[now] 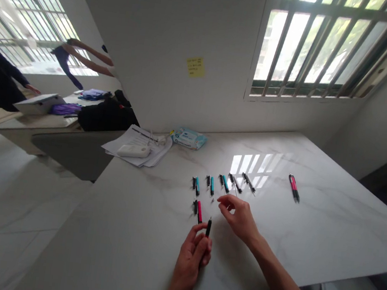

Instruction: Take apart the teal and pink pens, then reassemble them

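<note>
Your left hand (194, 254) grips a pen (208, 229), thin end up, over the table (129, 251). Your right hand (240, 218), fingers curled, is just beside a small part (212, 200); can't tell if it grips anything. Red barrel (199, 212) just past left hand, teal barrels (212, 186) farther.

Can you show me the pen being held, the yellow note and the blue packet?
Held pen (208, 228): head view, on its black part.
Yellow note (195, 67): head view, middle of its paper.
Blue packet (189, 138): head view, middle of its printed face.
</note>
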The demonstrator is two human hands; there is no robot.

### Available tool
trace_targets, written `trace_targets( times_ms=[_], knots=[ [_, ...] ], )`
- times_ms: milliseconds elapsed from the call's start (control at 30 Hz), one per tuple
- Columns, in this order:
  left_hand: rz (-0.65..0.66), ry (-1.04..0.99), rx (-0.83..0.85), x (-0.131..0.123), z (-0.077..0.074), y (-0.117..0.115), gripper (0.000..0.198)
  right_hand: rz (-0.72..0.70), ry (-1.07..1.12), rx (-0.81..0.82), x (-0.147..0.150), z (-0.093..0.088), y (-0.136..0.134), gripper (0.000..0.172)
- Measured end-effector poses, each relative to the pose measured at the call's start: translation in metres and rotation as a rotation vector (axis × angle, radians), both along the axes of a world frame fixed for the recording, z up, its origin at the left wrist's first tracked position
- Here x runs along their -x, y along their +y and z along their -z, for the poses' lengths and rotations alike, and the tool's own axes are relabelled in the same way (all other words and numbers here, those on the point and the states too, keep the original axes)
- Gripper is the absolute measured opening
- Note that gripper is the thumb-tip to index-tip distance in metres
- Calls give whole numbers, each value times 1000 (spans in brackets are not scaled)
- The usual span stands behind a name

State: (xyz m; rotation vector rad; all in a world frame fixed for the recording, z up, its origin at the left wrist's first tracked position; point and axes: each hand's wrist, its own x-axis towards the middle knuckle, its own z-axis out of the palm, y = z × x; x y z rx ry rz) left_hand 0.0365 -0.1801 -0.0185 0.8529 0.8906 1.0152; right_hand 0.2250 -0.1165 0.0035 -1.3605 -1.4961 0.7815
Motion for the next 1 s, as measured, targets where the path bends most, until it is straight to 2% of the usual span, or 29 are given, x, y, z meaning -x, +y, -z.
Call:
trace_targets(
  times_ms=[167, 233, 367, 467, 667, 800, 900, 1000],
  knots=[
    [-15, 108, -59, -2, -5, -2, 40, -155, 150, 237, 6, -8, -35, 36],
    [-13, 164, -116, -4, -5, -5, 41, -188, 83, 267, 14, -12, -44, 45],
    [-18, 249, -161, -9, -4, -13, 41, -110, -115, 233, 28, -20, -49, 61],
    [-7, 197, -133, -10, -4, -17, 42, -160, -117, 196, 32, -29, -48, 59],
    [78, -117, -37, -11, -6, -18, 44, -280, -90, 108, 29, -49, -52, 55],
    [131, -268, 52, -15, -5, -17, 43, -371, -45, 113, 22, -58, -51, 46],
    [120, -276, 63, -16, -6, -15, 42, -407, -8, 122, 14, -60, -49, 38],
    [60, -173, 22, -16, -6, -10, 43, -398, 81, 119, 9, -57, -47, 29]
  ],
)
